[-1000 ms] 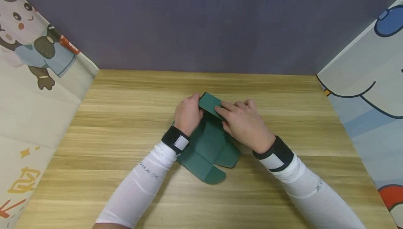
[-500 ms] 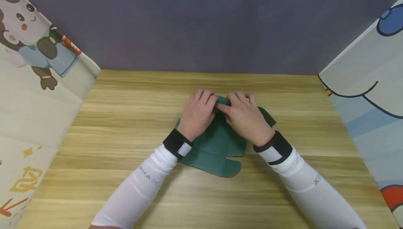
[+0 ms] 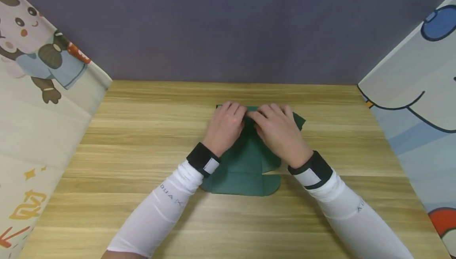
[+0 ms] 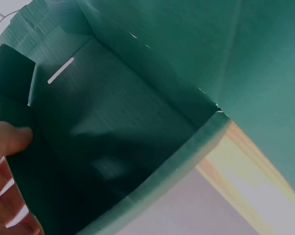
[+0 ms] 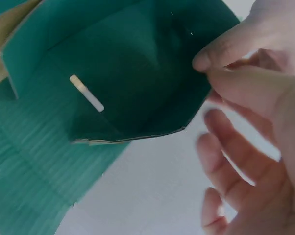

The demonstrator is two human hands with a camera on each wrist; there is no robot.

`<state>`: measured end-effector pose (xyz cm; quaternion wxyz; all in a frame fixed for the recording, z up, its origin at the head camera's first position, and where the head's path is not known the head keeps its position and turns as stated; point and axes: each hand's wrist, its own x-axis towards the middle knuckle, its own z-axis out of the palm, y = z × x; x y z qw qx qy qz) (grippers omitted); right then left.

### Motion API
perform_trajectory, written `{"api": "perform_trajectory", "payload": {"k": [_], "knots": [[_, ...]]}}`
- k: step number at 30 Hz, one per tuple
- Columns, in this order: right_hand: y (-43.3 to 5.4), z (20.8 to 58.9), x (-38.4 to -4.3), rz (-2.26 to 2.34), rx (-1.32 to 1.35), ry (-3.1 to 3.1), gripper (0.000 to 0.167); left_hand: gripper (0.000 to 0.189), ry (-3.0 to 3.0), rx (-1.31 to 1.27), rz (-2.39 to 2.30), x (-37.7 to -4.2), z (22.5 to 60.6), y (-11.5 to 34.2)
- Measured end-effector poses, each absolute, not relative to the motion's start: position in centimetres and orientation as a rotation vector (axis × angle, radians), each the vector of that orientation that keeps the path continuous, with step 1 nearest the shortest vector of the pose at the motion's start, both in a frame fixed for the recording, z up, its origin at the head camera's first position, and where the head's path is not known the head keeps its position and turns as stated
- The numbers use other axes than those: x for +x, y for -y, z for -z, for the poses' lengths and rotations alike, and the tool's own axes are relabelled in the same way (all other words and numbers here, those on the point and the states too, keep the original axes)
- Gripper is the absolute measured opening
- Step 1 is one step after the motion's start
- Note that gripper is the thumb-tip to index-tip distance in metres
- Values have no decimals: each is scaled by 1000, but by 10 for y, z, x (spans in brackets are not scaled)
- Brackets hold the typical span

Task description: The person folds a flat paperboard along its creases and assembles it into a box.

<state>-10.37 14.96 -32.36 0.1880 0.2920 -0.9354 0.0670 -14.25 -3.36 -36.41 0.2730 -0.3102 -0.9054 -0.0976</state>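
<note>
A partly folded green cardboard box (image 3: 238, 182) stands on the table under both hands, its lid panel with rounded flaps lying toward me. At the far wall, my left hand (image 3: 225, 126) holds the cardboard; in the left wrist view its thumb (image 4: 14, 138) is inside the wall and the fingers are outside. My right hand (image 3: 281, 132) pinches the same wall's edge between thumb and forefinger, the other fingers loosely bent behind it, as the right wrist view shows. A narrow slot (image 5: 87, 93) cuts through the box floor. One side flap (image 4: 12, 73) stands folded inward.
The wood-grain table (image 3: 142, 132) extends around the box. A dark grey panel (image 3: 235, 25) rises behind it, and cartoon-printed sheets (image 3: 35, 104) flank both sides.
The box has turned so its far edge now lies nearly straight across. My left hand has shifted right and over the far wall, closer to the right hand. The right hand still grips the cardboard.
</note>
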Motion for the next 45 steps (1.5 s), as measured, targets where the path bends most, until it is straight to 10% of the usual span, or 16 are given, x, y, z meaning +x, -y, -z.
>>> {"api": "perform_trajectory", "payload": {"k": [10,30,45], "knots": [[-155,324,-95,-658,838,2888,18,15,2406,-607,297,-149,360,50],[-163,329,-135,-382,204,2656,49,18,2379,-361,533,-130,357,45],[-151,339,-146,-280,361,2562,13,17,2370,-388,444,-126,355,39]]}}
